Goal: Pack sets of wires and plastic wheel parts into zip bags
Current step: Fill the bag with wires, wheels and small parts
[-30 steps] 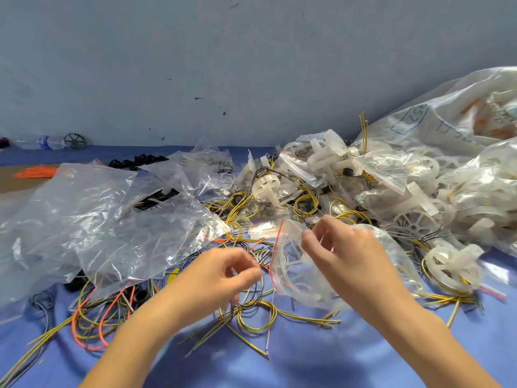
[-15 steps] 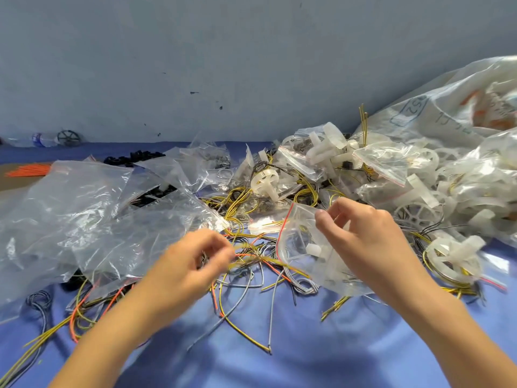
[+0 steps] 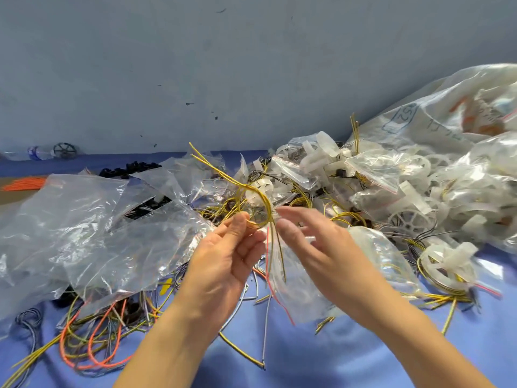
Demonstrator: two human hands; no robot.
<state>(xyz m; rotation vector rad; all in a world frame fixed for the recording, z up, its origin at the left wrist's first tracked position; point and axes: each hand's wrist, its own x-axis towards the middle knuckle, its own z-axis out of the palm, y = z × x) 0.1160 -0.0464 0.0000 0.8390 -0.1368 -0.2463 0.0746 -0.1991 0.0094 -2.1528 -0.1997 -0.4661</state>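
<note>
**tinker_07:** What couldn't you make out in that shot?

**spoolguy:** Mostly the right hand point(image 3: 316, 247). It was smeared with motion blur, fingers spread and straight, not curled on anything. The zip bag point(image 3: 296, 292) sat under that palm, red strip running just past the thumb, and I couldn't tell if skin touched plastic. Whatever was in the bag was hidden by glare and the hand. The big sack point(image 3: 447, 116) was cut off at the frame edge.

**tinker_07:** And the wire?

**spoolguy:** The left hand point(image 3: 229, 256) had the yellow wires point(image 3: 264, 204) pinched between thumb and fingertips. They curled into a loop right above those fingertips. One set of ends shot up and away to the left of the fingers, the other hung straight down into the gap between both hands, in front of the bag's mouth. So the long run went roughly top-left to bottom.

**tinker_07:** Wheels?

**spoolguy:** White plastic wheels point(image 3: 411, 222) were piled beyond the right fingertips, well apart from them, half buried in bags.
</note>
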